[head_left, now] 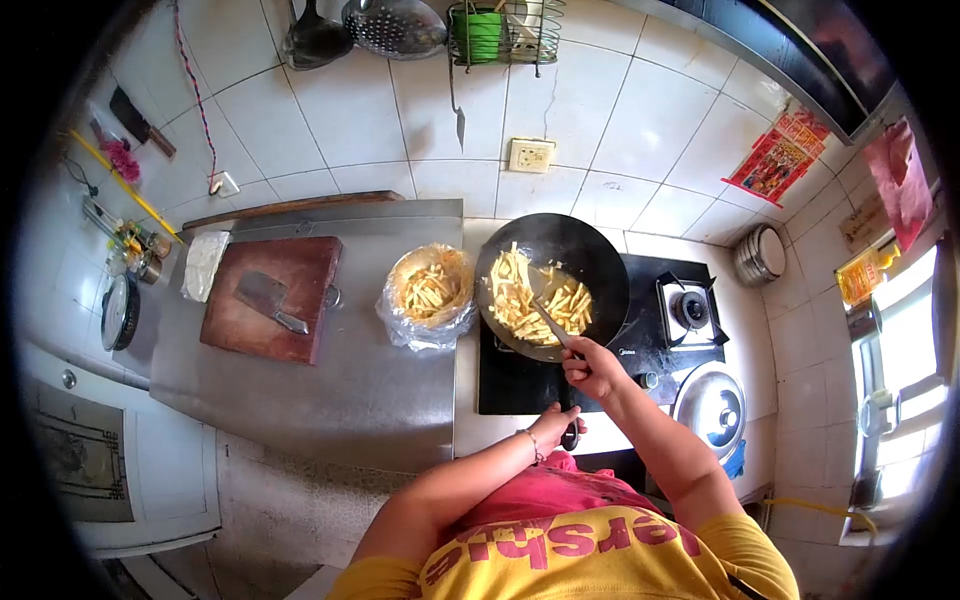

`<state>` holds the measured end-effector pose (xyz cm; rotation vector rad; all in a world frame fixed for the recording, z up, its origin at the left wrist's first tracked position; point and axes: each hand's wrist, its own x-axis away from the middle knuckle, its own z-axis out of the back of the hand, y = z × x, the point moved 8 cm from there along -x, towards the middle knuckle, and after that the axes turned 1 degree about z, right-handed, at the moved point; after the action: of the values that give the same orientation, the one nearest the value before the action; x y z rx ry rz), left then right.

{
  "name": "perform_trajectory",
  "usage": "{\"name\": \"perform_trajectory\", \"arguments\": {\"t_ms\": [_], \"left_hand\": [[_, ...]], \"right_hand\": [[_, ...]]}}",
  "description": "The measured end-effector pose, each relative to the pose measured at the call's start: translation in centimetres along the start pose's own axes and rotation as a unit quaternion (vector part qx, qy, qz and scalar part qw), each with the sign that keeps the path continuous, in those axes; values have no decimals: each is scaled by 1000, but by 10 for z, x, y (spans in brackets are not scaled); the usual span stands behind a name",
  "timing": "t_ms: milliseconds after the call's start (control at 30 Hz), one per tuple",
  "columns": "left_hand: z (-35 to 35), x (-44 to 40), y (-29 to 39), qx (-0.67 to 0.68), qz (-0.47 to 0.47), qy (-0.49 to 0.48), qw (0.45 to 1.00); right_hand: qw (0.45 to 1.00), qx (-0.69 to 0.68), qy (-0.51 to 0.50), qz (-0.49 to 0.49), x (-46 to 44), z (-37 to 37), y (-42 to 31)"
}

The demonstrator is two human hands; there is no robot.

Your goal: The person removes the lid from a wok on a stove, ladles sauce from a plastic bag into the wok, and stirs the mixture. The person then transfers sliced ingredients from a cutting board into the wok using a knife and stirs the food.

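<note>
A black wok (605,255) sits on the left side of the gas stove, with pale yellow strips of food (570,305) and some liquid in it. My left hand (550,430) is closed around the wok's handle (570,436) near the stove's front edge. Above it, my right hand (593,369) grips a metal spatula (551,324), whose blade is in the wok among the strips and partly hidden by them. Left of the wok stands a bowl lined with clear plastic (430,335), holding more of the same strips.
A wooden cutting board (225,310) with a cleaver (262,293) lies on the steel counter (390,390). The second burner (690,309) has nothing on it. A metal lid (708,408) rests at the front right. Utensils and a wire rack (503,45) hang on the tiled wall.
</note>
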<state>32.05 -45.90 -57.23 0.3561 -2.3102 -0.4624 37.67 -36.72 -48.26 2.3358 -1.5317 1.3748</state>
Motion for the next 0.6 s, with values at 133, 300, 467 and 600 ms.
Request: {"name": "perform_trajectory", "arguments": {"t_ms": [133, 300, 467, 600], "left_hand": [[-2, 3, 4, -4, 2, 11, 1000], [3, -4, -2, -21, -2, 1, 1000], [0, -4, 1, -3, 12, 20, 1000], [-1, -4, 2, -18, 3, -4, 1000]], "right_hand": [[998, 35, -7, 48, 20, -19, -13], [986, 134, 28, 95, 46, -46, -36], [983, 168, -11, 70, 50, -80, -31], [979, 198, -27, 50, 34, -103, -12]]}}
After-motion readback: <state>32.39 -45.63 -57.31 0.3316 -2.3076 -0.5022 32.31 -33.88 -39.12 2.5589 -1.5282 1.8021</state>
